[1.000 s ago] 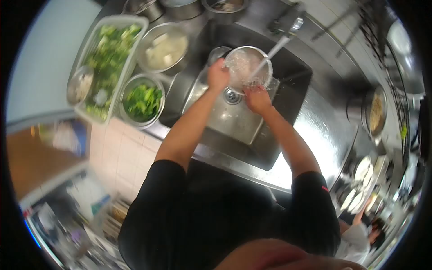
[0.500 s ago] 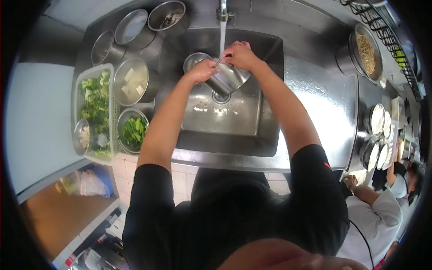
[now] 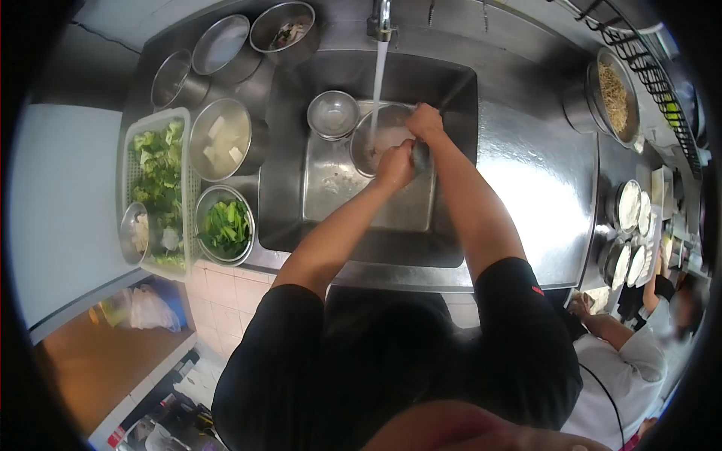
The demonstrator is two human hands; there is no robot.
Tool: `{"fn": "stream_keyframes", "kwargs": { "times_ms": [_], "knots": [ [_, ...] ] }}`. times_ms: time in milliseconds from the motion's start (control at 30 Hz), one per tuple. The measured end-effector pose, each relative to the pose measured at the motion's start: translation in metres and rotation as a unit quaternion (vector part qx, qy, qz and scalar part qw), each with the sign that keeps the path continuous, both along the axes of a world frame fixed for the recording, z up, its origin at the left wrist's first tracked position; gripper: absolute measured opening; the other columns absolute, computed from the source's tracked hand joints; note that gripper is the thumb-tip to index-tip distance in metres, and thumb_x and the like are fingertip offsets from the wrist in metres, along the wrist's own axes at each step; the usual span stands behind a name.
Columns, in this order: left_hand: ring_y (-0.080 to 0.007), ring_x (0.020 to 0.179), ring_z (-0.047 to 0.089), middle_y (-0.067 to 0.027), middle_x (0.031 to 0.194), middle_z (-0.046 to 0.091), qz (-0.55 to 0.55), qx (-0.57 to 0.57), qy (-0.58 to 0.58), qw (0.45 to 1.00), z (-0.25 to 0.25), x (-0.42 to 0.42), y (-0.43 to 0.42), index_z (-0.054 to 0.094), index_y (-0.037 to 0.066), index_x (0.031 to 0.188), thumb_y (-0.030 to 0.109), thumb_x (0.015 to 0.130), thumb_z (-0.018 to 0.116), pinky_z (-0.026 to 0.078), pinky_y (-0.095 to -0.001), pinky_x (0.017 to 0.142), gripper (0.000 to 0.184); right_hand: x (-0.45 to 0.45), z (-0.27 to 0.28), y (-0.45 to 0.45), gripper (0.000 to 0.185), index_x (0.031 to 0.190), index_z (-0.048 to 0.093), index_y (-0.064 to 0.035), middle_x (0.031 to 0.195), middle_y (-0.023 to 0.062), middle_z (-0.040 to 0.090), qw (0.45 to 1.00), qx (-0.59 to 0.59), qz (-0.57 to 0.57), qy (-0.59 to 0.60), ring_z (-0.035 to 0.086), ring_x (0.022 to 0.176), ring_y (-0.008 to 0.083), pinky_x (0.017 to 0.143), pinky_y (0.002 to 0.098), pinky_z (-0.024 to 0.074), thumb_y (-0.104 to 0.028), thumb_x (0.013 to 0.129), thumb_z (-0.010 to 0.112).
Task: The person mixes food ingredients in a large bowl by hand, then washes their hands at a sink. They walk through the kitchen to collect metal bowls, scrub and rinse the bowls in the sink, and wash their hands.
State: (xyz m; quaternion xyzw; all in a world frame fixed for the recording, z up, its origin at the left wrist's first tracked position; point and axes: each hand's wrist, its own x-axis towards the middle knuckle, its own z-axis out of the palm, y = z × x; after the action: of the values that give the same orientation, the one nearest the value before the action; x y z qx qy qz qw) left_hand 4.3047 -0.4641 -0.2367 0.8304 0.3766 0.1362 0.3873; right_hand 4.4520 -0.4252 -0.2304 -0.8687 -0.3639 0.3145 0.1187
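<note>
A round metal pot [image 3: 361, 154] is in the sink [image 3: 368, 244], its mouth facing up under the running water [image 3: 378, 83]. My left hand [image 3: 396, 164] is closed on the pot's near right rim, fingers toward the inside. At the far right rim, my right hand [image 3: 425, 122] is closed on the pot too; its fingertips are partly hidden. Water stands inside, cloudy and stirred by the stream. Left of the pot sits a small metal bowl [image 3: 333, 113] on the sink floor.
Left of the sink stand a bowl of white chunks in liquid [image 3: 214, 129], a bowl of cut greens [image 3: 226, 228], a broccoli basket [image 3: 188, 169] and several metal pots. The faucet [image 3: 381, 22] hangs above. A co-worker's sleeve [image 3: 645, 338] shows at right.
The pot has gone from tipped to mouth-up and lower under the stream. Both hands have moved right and down, uncovering the small bowl. The view has shifted slightly.
</note>
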Motion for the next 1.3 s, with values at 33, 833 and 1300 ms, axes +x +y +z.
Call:
{"fn": "stream_keyframes", "kwargs": {
  "times_ms": [33, 833, 1300],
  "knots": [
    [-0.0406, 0.084, 0.062, -0.0236, 0.085, 0.064, 0.005, -0.005, 0.000, 1.000, -0.005, -0.005, -0.003, 0.059, 0.006, 0.107, 0.003, 0.075, 0.057, 0.047, -0.0496, 0.074, 0.033, -0.006, 0.003, -0.002, 0.035, 0.103, 0.065, -0.0042, 0.090, 0.0239, 0.066, 0.993, 0.066, 0.008, -0.093, 0.064, 0.094, 0.0366, 0.083, 0.0421, 0.0498, -0.010, 0.070, 0.057],
    [-0.0313, 0.080, 0.061, -0.0167, 0.083, 0.064, 0.355, -0.300, -0.078, 0.882, -0.053, -0.123, 0.030, 0.065, 0.000, 0.085, 0.033, 0.089, 0.057, 0.045, -0.0417, 0.074, 0.034, 0.059, 0.013, 0.157, 0.027, 0.102, 0.056, -0.0034, 0.092, 0.0194, 0.061, 0.507, 0.292, -0.332, 0.740, 0.062, 0.084, 0.0366, 0.078, 0.0524, 0.0513, -0.024, 0.089, 0.043],
    [-0.0255, 0.083, 0.061, -0.0127, 0.102, 0.061, 0.554, -0.482, -0.259, 0.628, -0.059, -0.158, -0.031, 0.061, 0.000, 0.103, 0.028, 0.090, 0.056, 0.051, -0.0403, 0.070, 0.031, 0.060, -0.093, -0.024, 0.031, 0.113, 0.059, -0.0058, 0.096, 0.0067, 0.064, 0.882, 0.051, -0.069, 0.463, 0.062, 0.083, 0.0205, 0.068, 0.0374, 0.0499, -0.025, 0.089, 0.056]
  ]
}}
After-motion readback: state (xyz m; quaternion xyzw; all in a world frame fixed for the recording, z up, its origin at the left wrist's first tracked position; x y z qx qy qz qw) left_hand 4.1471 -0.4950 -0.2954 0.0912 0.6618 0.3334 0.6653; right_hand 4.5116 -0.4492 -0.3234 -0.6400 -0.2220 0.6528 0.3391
